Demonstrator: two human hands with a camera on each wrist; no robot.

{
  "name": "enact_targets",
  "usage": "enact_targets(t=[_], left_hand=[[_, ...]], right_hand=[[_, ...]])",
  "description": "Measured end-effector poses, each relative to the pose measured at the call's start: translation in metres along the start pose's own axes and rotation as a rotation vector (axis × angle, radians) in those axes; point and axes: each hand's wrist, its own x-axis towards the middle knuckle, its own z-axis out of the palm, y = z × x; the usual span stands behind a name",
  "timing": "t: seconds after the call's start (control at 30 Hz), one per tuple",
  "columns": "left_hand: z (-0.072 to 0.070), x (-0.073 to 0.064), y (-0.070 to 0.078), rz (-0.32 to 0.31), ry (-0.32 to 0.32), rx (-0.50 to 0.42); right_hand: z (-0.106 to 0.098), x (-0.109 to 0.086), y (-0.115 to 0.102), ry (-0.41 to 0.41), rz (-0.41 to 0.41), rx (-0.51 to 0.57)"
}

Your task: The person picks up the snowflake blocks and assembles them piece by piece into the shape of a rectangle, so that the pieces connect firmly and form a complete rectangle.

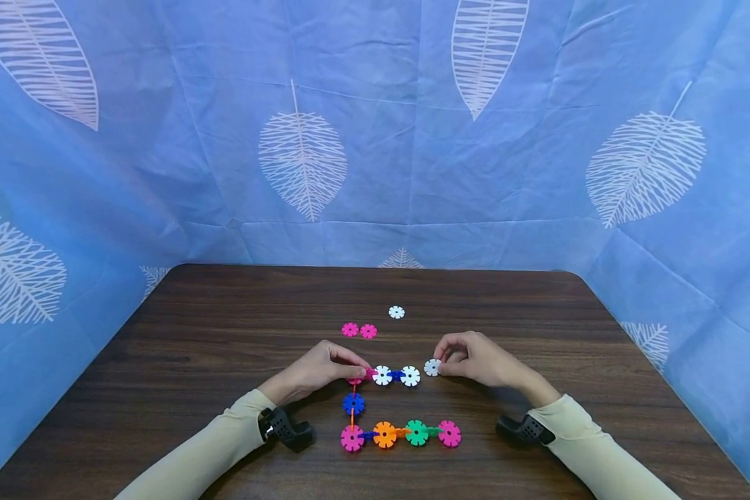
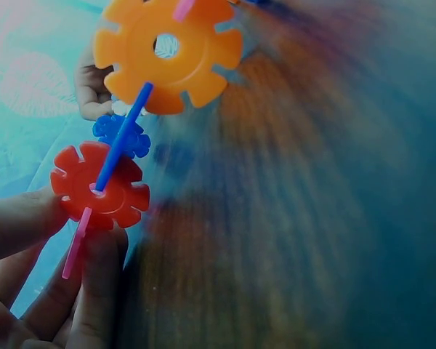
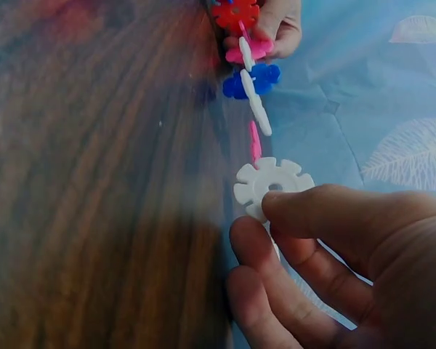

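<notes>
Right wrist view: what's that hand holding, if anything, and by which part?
A white disc. The right hand pinches it by the edge nearest the palm, the thumb lapping onto its face beside the centre hole.

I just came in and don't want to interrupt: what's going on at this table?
A person is handling notched plastic discs. The left hand pinches a chain of linked discs at its far corner. The right hand pinches a loose white disc, close to the chain's white end but apart from it. Two pink discs and another white disc lie farther back.
</notes>
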Motion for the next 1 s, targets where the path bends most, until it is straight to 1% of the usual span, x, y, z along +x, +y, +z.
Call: enact_targets(t=[0.17, 0.37, 0.53, 0.8, 1.0], left_hand=[[0.001, 0.000, 0.001, 0.002, 0.009, 0.006], [0.000, -0.001, -0.003, 0.007, 0.010, -0.008], [0.000, -0.001, -0.004, -0.004, 0.015, -0.003], [0.000, 0.000, -0.003, -0.004, 0.014, 0.010], [0.000, 0.001, -0.002, 0.002, 0.011, 0.005]], right_hand=[[0.005, -0.001, -0.002, -0.007, -0.011, 0.015], [0.010, 0.001, -0.009, -0.011, -0.019, 0.021], [0.011, 0.000, -0.010, -0.017, -0.010, 0.031], [0.012, -0.003, -0.009, -0.026, -0.017, 0.064], [0.011, -0.002, -0.010, -0.016, -0.017, 0.056]])
